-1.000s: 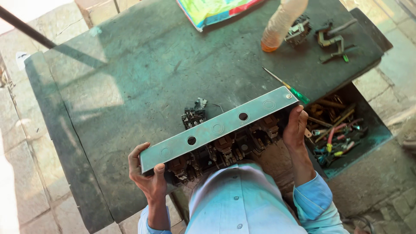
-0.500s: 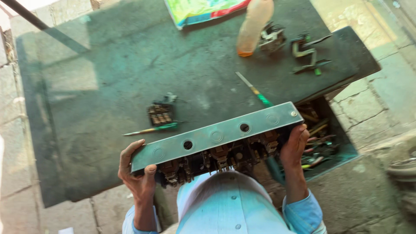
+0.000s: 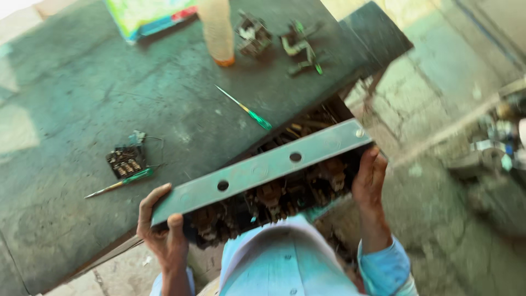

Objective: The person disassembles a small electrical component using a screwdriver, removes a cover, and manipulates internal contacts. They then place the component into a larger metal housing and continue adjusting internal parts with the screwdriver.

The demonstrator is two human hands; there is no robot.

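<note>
Lifting a long metal panel clear of the worktop: left hand and right hand each clamp an end; steadiness needed next.

We see a pale green panel with dark rusty-brown parts beneath, a dark green table, two green-handled screwdrivers, an orange-tinted bottle and light blue sleeves.
</note>
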